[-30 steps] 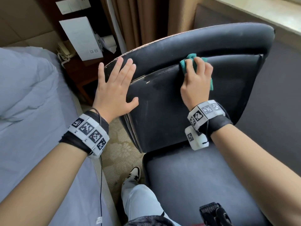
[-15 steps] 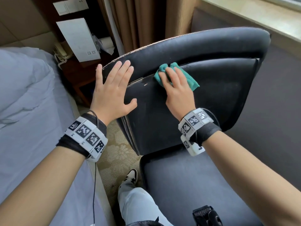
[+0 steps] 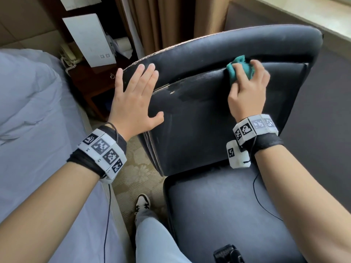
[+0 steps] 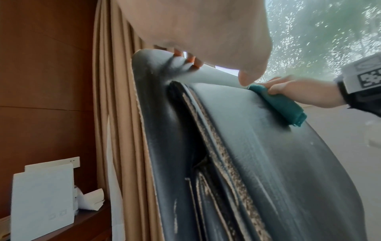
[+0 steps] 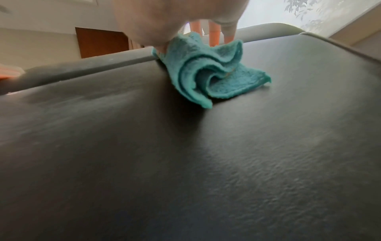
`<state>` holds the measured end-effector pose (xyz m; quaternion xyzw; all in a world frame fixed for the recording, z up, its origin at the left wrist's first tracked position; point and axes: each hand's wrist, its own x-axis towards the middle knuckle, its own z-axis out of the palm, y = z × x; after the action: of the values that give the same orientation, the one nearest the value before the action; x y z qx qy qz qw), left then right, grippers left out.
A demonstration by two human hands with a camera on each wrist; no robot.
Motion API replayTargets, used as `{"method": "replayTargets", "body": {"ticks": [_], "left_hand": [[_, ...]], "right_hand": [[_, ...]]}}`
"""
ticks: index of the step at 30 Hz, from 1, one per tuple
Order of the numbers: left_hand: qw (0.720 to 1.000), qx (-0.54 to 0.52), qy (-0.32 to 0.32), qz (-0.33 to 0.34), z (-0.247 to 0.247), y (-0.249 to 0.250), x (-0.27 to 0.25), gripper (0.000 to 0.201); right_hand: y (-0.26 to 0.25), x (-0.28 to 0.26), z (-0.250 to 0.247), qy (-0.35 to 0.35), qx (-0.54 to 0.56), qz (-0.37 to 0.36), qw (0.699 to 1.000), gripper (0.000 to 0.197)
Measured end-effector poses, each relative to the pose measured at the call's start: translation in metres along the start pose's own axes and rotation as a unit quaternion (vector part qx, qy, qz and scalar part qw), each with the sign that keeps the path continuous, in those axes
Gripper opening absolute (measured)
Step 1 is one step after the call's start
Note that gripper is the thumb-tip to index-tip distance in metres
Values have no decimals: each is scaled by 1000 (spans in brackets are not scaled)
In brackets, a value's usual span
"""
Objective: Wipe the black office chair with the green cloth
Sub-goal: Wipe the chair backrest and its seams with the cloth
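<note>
At backrest top seam: green cloth (image 3: 240, 72) is bunched under curled right hand (image 3: 247, 92)

Black office chair (image 3: 218, 114) is braced by flat, spread left hand (image 3: 133, 103); unwiped panel lies below and right of the cloth; seam runs left-right; right hand nearer.

Black wristbands (image 3: 266, 142) with white coded-marker blocks (image 3: 103, 151), thin black cables (image 3: 106, 215), pale jeans (image 3: 152, 242), black-white sneaker (image 3: 142, 204).

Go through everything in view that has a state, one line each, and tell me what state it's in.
Black leather office chair: upright, backrest edge trim worn and frayed, seat bare.
Green terry cloth: bunched, pressed against the top of the backrest.
Right hand: holds the cloth, fingers curled over it.
Left hand: flat, fingers spread, rests on the backrest's edge.
Tan curtain: drawn.
</note>
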<state>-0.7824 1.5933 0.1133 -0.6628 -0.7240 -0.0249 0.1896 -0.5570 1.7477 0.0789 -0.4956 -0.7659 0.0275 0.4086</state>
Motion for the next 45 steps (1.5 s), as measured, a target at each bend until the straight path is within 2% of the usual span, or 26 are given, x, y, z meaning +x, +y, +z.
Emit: {"method": "replayTargets", "body": {"ticks": [7,16,21,24,26,28,30,32,35,38,41,45], "left_hand": [[999,-14,15,33,6,-5,7,87],[999,-31,28,21,10,-4,6,89],[999,-20,26,23,11,-5,5,89],[999,-10,25,25,7,-6,2,88],[1000,-7,17,24,4,-5,2,88],[1000,-5,9,15,3,-3,1,88],[1000,-4,2,6,3,0,2,88],[1000,-1,2,0,5,2,3,88],[1000,-3,10,-3,8,2,4,88],[1000,2,23,-1,10,2,6,87],[1000,-7,27,-6,12,1,6,87],[999,-8,29,-14,14,5,6,87]], "right_hand": [[-31,-3,15,44,32,72,996,49],[-58,-15,27,29,62,20,997,46],[-95,-38,35,-2,101,-48,994,47],[-88,-37,29,-27,75,-80,994,48],[-71,-33,20,-38,4,-147,988,48],[-52,-28,10,-53,-67,-243,966,48],[-37,-21,6,-73,-86,-324,939,49],[-29,-17,6,-98,-79,-354,927,49],[-31,-18,12,-102,-60,-343,932,46],[-33,-12,19,-59,-62,-355,931,43],[-16,-3,14,-43,-72,-360,929,46],[17,6,0,-4,-73,-276,958,47]]}}
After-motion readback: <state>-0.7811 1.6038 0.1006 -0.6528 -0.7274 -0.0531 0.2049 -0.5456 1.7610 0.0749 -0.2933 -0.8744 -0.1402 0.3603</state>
